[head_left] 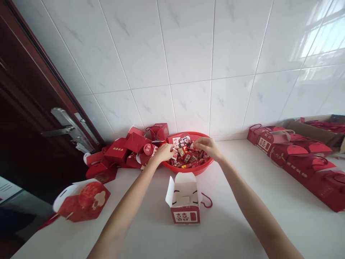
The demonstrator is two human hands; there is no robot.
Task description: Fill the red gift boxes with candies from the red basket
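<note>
Head view: white surface [151,223], smooth, set against a wall [188,46] of pale grey-veined tiles; a bright window reflection lies on the tiles at upper right. Dark red-brown door [29,97] with a metal handle [68,126] at left. Basket [198,172]: round, red, perforated plastic, at the back of the surface near the wall, filled with small wrapped sweets [188,158], mostly red, a few with gold or yellow. Left hand [165,153] over its left side, fingers bent and drawn together at a small wrapped piece; right hand [206,145] over its right side, thumb and fingers closed together, item between them too small to identify. Open box [185,216] in front of the basket, upright, red outside with white-and-red character print, white inside, flaps up, dark red cord loop out to the right. Heap of red boxes [117,151] left of the basket; patterned box [86,201] at the left edge; row of closed boxes [293,158] with cord handles at right, beside a cardboard carton [309,131].
</note>
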